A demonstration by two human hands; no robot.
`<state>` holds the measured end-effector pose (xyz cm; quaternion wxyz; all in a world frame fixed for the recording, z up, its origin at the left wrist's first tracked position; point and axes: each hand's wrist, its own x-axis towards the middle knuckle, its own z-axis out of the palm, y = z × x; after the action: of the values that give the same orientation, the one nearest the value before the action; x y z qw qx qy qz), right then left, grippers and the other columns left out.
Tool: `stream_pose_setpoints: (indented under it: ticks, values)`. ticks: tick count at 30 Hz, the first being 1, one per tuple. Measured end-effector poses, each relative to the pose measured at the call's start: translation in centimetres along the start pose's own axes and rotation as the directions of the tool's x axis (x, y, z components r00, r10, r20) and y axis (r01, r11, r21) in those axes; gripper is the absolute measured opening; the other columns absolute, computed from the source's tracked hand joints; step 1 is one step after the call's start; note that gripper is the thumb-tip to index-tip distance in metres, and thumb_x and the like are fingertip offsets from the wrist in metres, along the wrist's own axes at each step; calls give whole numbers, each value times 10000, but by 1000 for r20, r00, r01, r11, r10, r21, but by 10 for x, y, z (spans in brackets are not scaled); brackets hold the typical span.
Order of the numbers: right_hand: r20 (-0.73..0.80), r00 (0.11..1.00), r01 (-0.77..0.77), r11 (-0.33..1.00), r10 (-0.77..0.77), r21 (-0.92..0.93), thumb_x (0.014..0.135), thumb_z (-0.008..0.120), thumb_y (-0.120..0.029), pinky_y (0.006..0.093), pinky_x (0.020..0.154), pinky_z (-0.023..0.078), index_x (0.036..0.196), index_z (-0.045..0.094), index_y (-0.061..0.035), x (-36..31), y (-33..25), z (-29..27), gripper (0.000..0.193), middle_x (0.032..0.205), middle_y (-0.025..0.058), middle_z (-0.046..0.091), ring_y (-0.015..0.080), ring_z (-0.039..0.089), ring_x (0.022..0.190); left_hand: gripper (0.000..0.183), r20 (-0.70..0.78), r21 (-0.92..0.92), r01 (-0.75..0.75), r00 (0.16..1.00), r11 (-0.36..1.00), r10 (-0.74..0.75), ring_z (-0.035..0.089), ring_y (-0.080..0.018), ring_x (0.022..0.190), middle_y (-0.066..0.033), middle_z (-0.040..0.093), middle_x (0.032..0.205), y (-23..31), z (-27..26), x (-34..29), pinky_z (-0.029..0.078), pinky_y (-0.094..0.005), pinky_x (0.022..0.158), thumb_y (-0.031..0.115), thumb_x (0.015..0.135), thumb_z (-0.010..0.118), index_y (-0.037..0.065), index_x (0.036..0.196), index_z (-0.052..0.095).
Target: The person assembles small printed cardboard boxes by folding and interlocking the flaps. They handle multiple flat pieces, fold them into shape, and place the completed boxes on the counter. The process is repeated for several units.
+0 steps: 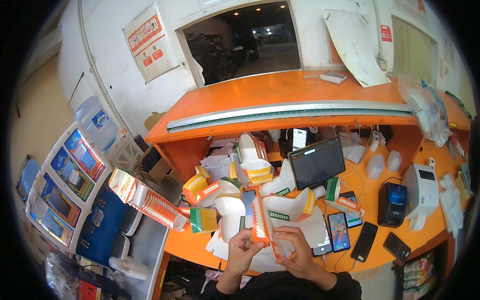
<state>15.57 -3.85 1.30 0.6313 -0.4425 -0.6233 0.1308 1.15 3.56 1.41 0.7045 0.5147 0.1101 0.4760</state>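
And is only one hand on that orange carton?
No, the left hand and the right hand are both on the orange carton.

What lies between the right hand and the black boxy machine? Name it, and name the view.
The head view shows a lit phone and a dark phone on the orange desk there, among other things.

This looks like the counter of a small takeaway food shop — an orange desk below a wall opening, with paper food cartons, a tablet, a black receipt printer and phones — plus a drinks dispenser on the left.
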Motion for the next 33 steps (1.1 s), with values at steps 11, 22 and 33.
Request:
stream_pose_setpoints:
  ticks: [11,22,33]
  values:
    - [-83,991,-91,988,101,122,741,674,-23,411,872,476,830,619,-7,0,-5,-4,106,795,105,626,213,615,784,195,-81,716,-356,812,601,577,601,-168,729,-114,632,800,-14,9,-2,457,-247,628,-82,658,720,-10,798,604]
    - [-25,992,-115,973,122,200,743,665,4,454,982,377,784,615,-14,8,-9,-14,67,744,79,601,153,575,723,189,58,836,-442,660,324,749,559,-185,698,-83,576,755,-20,17,-3,425,-263,610,-77,660,709,16,738,564]
    - [-284,954,-64,989,100,132,705,699,-3,434,940,411,728,596,-16,8,3,-1,106,716,77,575,172,569,688,147,66,840,-318,864,439,500,593,-226,759,-150,604,832,-24,35,-6,444,-261,656,-82,729,638,-42,869,621]
